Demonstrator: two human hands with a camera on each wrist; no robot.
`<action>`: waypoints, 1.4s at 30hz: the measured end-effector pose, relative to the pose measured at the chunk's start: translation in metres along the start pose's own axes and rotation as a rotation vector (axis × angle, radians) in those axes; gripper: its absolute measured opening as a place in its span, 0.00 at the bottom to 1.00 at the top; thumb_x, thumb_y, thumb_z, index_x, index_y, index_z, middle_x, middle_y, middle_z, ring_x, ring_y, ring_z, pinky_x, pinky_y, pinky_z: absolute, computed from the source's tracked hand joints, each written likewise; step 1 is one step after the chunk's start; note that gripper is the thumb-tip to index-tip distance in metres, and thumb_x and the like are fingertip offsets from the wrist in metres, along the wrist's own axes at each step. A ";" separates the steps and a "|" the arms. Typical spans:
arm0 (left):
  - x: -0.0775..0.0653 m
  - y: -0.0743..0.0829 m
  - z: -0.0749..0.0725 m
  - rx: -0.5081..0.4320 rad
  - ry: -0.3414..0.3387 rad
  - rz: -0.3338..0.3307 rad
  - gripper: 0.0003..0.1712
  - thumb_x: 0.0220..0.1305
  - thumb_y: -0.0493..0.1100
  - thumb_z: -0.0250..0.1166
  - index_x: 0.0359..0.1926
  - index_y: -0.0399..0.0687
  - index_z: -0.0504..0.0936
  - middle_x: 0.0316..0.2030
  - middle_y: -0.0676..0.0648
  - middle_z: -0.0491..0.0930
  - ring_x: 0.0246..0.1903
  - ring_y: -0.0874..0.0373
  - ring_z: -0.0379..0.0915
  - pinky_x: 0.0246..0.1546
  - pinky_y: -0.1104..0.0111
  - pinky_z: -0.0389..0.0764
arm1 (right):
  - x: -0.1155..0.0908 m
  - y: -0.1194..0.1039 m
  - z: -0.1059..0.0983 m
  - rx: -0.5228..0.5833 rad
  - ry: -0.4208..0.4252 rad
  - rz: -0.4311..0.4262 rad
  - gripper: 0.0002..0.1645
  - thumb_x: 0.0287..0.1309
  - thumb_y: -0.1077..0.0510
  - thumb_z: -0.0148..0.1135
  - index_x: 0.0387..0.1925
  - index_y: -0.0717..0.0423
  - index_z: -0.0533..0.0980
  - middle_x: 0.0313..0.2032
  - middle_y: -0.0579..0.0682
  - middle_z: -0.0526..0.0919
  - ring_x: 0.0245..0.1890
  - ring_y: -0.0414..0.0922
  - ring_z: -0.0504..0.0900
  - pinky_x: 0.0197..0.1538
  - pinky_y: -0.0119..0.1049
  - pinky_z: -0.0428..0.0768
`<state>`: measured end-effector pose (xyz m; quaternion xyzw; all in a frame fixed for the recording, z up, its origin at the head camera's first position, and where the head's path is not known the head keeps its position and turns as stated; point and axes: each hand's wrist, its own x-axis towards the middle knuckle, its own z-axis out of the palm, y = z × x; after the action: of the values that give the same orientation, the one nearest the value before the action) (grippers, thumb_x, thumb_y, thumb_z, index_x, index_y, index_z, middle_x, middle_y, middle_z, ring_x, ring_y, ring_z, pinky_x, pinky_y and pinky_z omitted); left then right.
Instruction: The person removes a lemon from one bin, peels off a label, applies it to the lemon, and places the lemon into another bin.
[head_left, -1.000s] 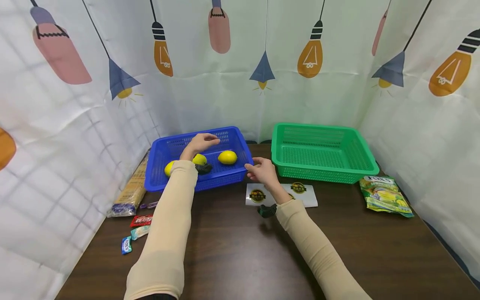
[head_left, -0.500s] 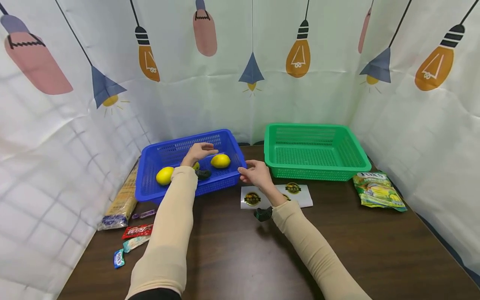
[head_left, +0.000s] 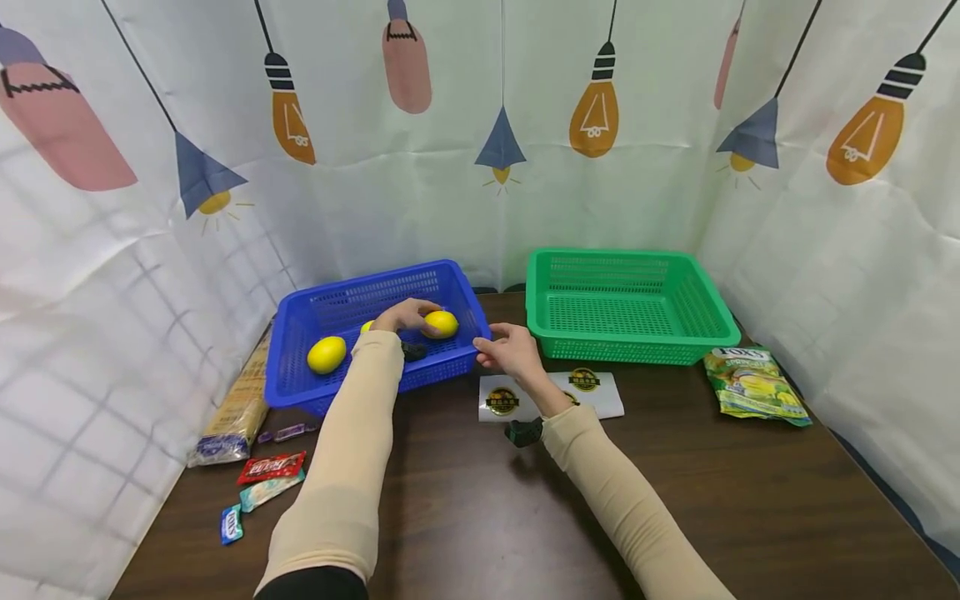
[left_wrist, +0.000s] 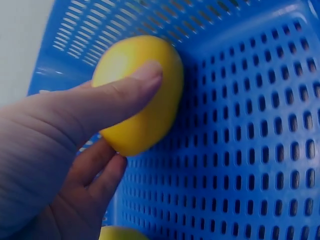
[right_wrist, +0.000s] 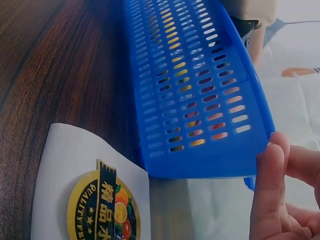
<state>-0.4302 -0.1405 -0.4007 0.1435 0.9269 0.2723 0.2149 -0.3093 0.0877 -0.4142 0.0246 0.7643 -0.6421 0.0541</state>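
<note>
In the head view a blue plastic basket [head_left: 442,367] stands at the back left, with lemons in it. My left hand [head_left: 408,315] reaches inside and holds the lemon [head_left: 444,324] near the right end. The left wrist view shows the thumb across that lemon [left_wrist: 142,55], with fingers curled under its far side. Another lemon [head_left: 327,355] lies at the left end, and a further one [head_left: 366,327] is mostly hidden behind the left hand. My right hand [head_left: 517,354] pinches the rim at the basket's front right corner, between thumb and fingertips [right_wrist: 272,160].
A green basket [head_left: 633,346] stands at the back right, a snack bag [head_left: 753,385] beside it. A white sheet with round labels [head_left: 498,404] lies under the right forearm. At left are a long brown package [head_left: 238,412], a red packet [head_left: 272,468] and small wrapped sweets [head_left: 231,525].
My left hand has lowered and moved right onto the right-hand lemon, and now holds it. My right hand stays at the basket's corner. The head view has shifted a little left.
</note>
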 end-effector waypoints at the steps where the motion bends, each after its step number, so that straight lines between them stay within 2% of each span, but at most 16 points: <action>1: 0.000 0.000 0.000 0.007 0.000 -0.009 0.39 0.67 0.47 0.64 0.75 0.45 0.61 0.74 0.35 0.60 0.72 0.37 0.56 0.74 0.42 0.57 | 0.000 0.000 0.000 0.002 -0.003 0.001 0.36 0.60 0.55 0.69 0.67 0.61 0.69 0.32 0.56 0.88 0.24 0.41 0.87 0.43 0.42 0.88; 4: 0.002 -0.001 0.002 0.042 0.006 -0.029 0.40 0.66 0.50 0.66 0.75 0.48 0.61 0.74 0.37 0.60 0.72 0.37 0.57 0.74 0.41 0.56 | -0.001 -0.001 0.001 0.009 -0.016 0.004 0.37 0.60 0.55 0.69 0.67 0.61 0.68 0.34 0.58 0.89 0.31 0.49 0.90 0.51 0.50 0.85; 6: 0.003 -0.002 0.003 0.065 0.008 -0.032 0.41 0.65 0.51 0.67 0.75 0.49 0.61 0.74 0.37 0.60 0.72 0.38 0.58 0.74 0.41 0.57 | -0.001 -0.002 0.002 0.007 -0.020 0.008 0.37 0.60 0.55 0.70 0.68 0.61 0.68 0.35 0.58 0.89 0.34 0.52 0.90 0.52 0.52 0.84; 9: 0.005 -0.001 0.002 0.091 0.016 -0.037 0.41 0.64 0.51 0.68 0.74 0.49 0.63 0.73 0.37 0.63 0.69 0.39 0.61 0.72 0.42 0.61 | -0.001 -0.002 0.001 0.009 -0.016 0.011 0.37 0.59 0.55 0.70 0.68 0.61 0.68 0.34 0.58 0.89 0.29 0.50 0.90 0.52 0.52 0.84; 12: 0.008 0.002 -0.003 0.116 0.045 -0.009 0.40 0.63 0.51 0.69 0.72 0.45 0.65 0.70 0.37 0.67 0.64 0.40 0.66 0.69 0.45 0.66 | 0.001 -0.002 0.000 0.011 -0.004 0.000 0.38 0.59 0.55 0.70 0.68 0.62 0.68 0.35 0.58 0.89 0.24 0.41 0.87 0.49 0.50 0.86; 14: 0.007 0.003 -0.006 0.118 0.086 0.030 0.40 0.63 0.51 0.69 0.71 0.42 0.66 0.68 0.35 0.69 0.61 0.40 0.68 0.67 0.46 0.69 | 0.001 -0.001 0.000 0.016 -0.003 -0.005 0.38 0.60 0.55 0.70 0.68 0.62 0.68 0.36 0.59 0.89 0.23 0.38 0.86 0.50 0.50 0.86; 17: 0.001 0.007 -0.010 0.091 0.185 0.100 0.40 0.63 0.52 0.68 0.71 0.40 0.67 0.65 0.34 0.72 0.58 0.40 0.71 0.63 0.48 0.72 | 0.001 0.000 0.002 0.017 -0.001 -0.005 0.38 0.60 0.55 0.69 0.68 0.62 0.68 0.37 0.60 0.89 0.23 0.37 0.86 0.49 0.50 0.86; 20: -0.012 0.016 -0.015 0.038 0.292 0.170 0.41 0.63 0.54 0.68 0.71 0.42 0.66 0.63 0.35 0.75 0.56 0.41 0.74 0.60 0.49 0.75 | 0.001 0.000 0.004 0.007 -0.005 -0.005 0.38 0.60 0.55 0.70 0.68 0.62 0.68 0.38 0.60 0.89 0.22 0.36 0.85 0.50 0.50 0.86; 23: -0.026 0.031 -0.022 -0.028 0.373 0.240 0.41 0.62 0.56 0.69 0.72 0.46 0.67 0.62 0.37 0.76 0.55 0.42 0.76 0.58 0.49 0.77 | 0.003 0.000 0.003 -0.010 -0.008 -0.024 0.38 0.60 0.55 0.70 0.68 0.62 0.68 0.38 0.60 0.89 0.23 0.38 0.86 0.45 0.45 0.88; 27: -0.042 0.058 -0.026 -0.062 0.435 0.345 0.40 0.61 0.57 0.70 0.71 0.51 0.69 0.61 0.40 0.78 0.56 0.44 0.78 0.56 0.51 0.79 | 0.004 0.000 -0.002 -0.041 0.003 -0.039 0.38 0.59 0.53 0.70 0.67 0.62 0.69 0.38 0.60 0.89 0.27 0.43 0.89 0.38 0.36 0.88; 30: -0.061 0.073 -0.024 -0.071 0.472 0.421 0.38 0.60 0.57 0.71 0.69 0.54 0.71 0.61 0.43 0.80 0.55 0.47 0.80 0.54 0.53 0.81 | 0.004 -0.001 -0.004 -0.099 -0.001 -0.072 0.37 0.59 0.51 0.70 0.66 0.62 0.70 0.38 0.60 0.89 0.31 0.49 0.90 0.36 0.35 0.88; 36: -0.098 0.090 -0.003 -0.136 0.499 0.562 0.36 0.58 0.53 0.73 0.67 0.56 0.74 0.60 0.44 0.81 0.52 0.50 0.82 0.50 0.57 0.83 | -0.004 -0.006 -0.015 -0.300 -0.043 -0.179 0.34 0.61 0.46 0.68 0.63 0.59 0.74 0.41 0.60 0.90 0.38 0.56 0.90 0.41 0.44 0.88; 40: -0.112 0.094 0.016 -0.136 0.506 0.646 0.37 0.57 0.51 0.74 0.67 0.53 0.74 0.60 0.45 0.81 0.51 0.53 0.83 0.52 0.61 0.84 | -0.013 -0.006 -0.030 -0.366 -0.064 -0.226 0.31 0.63 0.45 0.65 0.61 0.59 0.75 0.42 0.61 0.89 0.40 0.59 0.89 0.43 0.51 0.87; 42: -0.118 0.094 0.028 -0.130 0.500 0.694 0.37 0.56 0.49 0.76 0.66 0.51 0.75 0.60 0.45 0.81 0.51 0.53 0.83 0.52 0.62 0.84 | -0.015 -0.003 -0.038 -0.401 -0.083 -0.244 0.28 0.64 0.46 0.64 0.59 0.59 0.76 0.41 0.61 0.89 0.40 0.59 0.89 0.43 0.50 0.87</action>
<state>-0.3009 -0.0969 -0.3308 0.3625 0.8280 0.4128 -0.1121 -0.2972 0.1245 -0.4029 -0.1054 0.8709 -0.4799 0.0112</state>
